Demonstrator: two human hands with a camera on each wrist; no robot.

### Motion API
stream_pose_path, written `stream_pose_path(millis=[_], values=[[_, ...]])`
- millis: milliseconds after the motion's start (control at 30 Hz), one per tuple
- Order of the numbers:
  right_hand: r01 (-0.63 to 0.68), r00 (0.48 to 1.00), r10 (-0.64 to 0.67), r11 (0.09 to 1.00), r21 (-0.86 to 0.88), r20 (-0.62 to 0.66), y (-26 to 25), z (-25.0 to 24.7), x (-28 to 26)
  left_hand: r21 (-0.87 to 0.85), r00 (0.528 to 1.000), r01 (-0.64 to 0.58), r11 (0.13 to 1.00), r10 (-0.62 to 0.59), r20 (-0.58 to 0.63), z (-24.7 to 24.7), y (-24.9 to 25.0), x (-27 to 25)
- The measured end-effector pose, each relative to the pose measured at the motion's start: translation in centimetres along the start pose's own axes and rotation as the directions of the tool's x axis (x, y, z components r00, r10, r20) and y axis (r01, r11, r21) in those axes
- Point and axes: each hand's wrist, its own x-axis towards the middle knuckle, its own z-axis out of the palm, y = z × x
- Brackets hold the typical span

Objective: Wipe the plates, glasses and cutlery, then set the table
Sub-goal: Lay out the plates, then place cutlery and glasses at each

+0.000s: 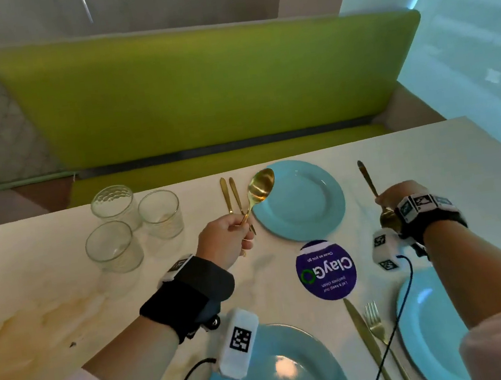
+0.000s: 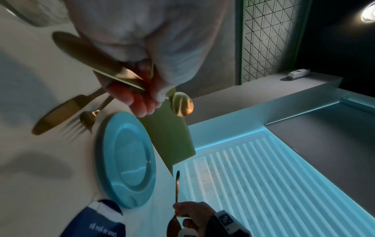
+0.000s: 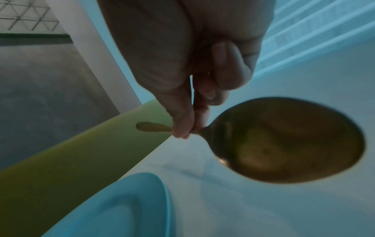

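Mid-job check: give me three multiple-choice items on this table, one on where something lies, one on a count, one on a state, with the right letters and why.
1. Where do the gold knife and fork at the far setting lie?
A. On the far blue plate
B. On the table left of the far blue plate
C. Inside a glass

2. How many clear glasses stand on the table?
A. Two
B. Three
C. Five

3. What is the left hand doing?
A. Gripping a gold spoon by its handle
B. Resting flat on the table
C. Gripping a glass

Answers:
1. B: both lie side by side on the white table, just left of the far blue plate.
2. B: three glasses stand grouped at the table's far left.
3. A: its fingers curl round the handle, the gold spoon bowl raised over the plate's edge; the right hand grips a second spoon.
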Motion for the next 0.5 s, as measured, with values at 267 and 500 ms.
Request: stream_pose_path(millis=[267,500], values=[[0.011,0.999,-0.013,0.998,0.062,0.044,-2.9,1.7,4.3,0.043,0.999,0.014,0.999,-0.012,-0.051,0.0,0.0,2.5],[0.024,0.999,-0.024,1.0,0.017,0.027,-3.8,2.5,5.8,0.067,0.998,0.027,0.997,-0.023,-0.064,-0.2,-0.8,3.8]])
